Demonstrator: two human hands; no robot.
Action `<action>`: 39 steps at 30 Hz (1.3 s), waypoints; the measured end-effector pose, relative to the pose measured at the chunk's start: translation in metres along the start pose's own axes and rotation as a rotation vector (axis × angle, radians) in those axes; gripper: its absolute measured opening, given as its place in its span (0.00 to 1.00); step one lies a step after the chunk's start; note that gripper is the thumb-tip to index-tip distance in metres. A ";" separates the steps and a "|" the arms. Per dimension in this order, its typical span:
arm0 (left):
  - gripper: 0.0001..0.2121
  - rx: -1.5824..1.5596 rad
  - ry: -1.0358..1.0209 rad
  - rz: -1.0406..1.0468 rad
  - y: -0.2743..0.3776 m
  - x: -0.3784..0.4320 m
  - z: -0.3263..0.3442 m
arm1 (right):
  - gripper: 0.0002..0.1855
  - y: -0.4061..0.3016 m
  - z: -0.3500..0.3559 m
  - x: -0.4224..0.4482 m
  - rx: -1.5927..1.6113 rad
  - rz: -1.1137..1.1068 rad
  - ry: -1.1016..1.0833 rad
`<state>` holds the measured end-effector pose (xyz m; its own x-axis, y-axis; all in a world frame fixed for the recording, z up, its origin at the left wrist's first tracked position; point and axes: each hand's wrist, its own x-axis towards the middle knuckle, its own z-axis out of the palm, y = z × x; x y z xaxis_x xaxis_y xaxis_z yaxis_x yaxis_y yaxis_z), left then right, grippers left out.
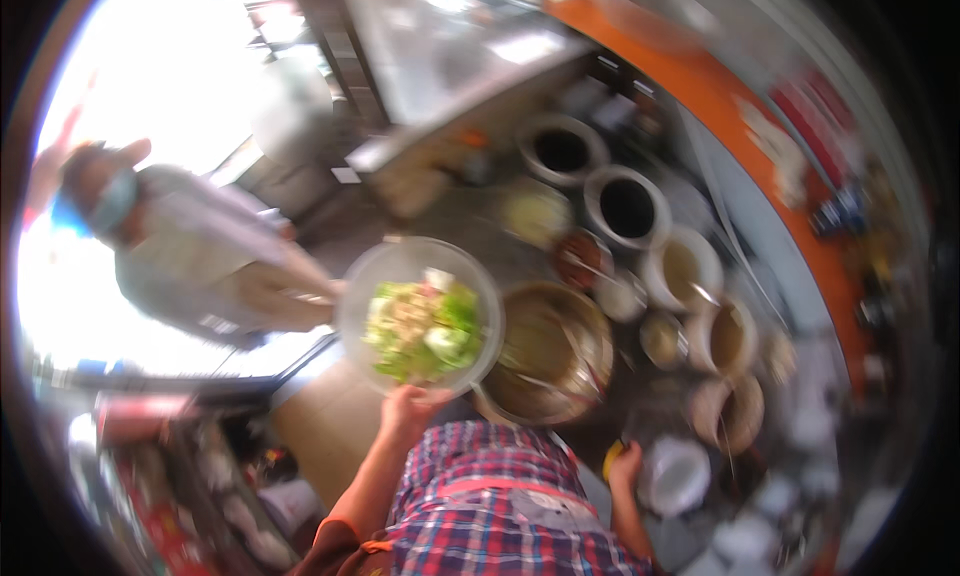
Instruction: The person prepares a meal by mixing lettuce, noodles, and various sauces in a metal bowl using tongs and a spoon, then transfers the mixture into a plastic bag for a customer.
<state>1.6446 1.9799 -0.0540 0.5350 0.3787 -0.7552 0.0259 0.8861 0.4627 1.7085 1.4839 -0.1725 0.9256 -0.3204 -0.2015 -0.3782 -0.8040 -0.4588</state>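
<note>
A translucent plastic bowl (352, 351) is in front of me, to the left of a large metal basin (600, 313). Chopped leafy greens (420, 328) with paler pieces among them fill its middle. My left hand (412, 409) grips the near rim of the bowl. On the far left, another person's hand (337, 295) appears to be at the opposite rim. Low on the right, my right hand (625, 467) is closed around a small yellow object (613, 460), too blurred to name. Beside it sits a white bowl (675, 477).
The basin contains some liquid and what look like utensils. Several pots and containers crowd the counter on the right, among them two dark-filled pots (562, 151) and a container of red contents (581, 259). An orange ledge (780, 193) runs behind them. A masked person (202, 253) stands left.
</note>
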 end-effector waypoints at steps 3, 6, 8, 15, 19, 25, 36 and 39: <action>0.25 0.004 -0.026 0.092 -0.004 -0.007 -0.018 | 0.27 -0.030 0.002 -0.008 -0.068 -0.241 0.000; 0.33 -0.072 -0.103 0.178 -0.006 -0.040 -0.011 | 0.19 -0.066 0.038 0.003 0.144 -0.274 -0.416; 0.35 -0.079 -0.120 0.193 -0.015 -0.036 -0.017 | 0.16 -0.094 0.060 0.006 0.691 0.257 -0.997; 0.30 0.041 -0.228 0.117 0.016 0.003 -0.023 | 0.16 -0.116 0.098 -0.022 1.298 0.457 -0.663; 0.22 0.078 -0.162 -0.038 0.034 0.032 -0.054 | 0.12 -0.139 0.025 -0.026 1.119 0.383 -0.436; 0.15 0.557 -0.282 0.202 0.035 0.028 -0.054 | 0.11 -0.218 -0.173 -0.010 1.232 0.259 -0.381; 0.25 0.189 -0.261 -0.037 0.051 0.019 -0.058 | 0.10 -0.502 -0.336 0.100 1.223 -0.225 -0.311; 0.23 0.900 -0.247 0.338 0.059 0.018 -0.065 | 0.11 -0.530 -0.332 0.142 1.367 -0.201 -0.362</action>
<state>1.6010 2.0561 -0.0702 0.7909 0.4167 -0.4482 0.4166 0.1697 0.8931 2.0455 1.6980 0.3290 0.9882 0.0501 -0.1447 -0.1530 0.3537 -0.9228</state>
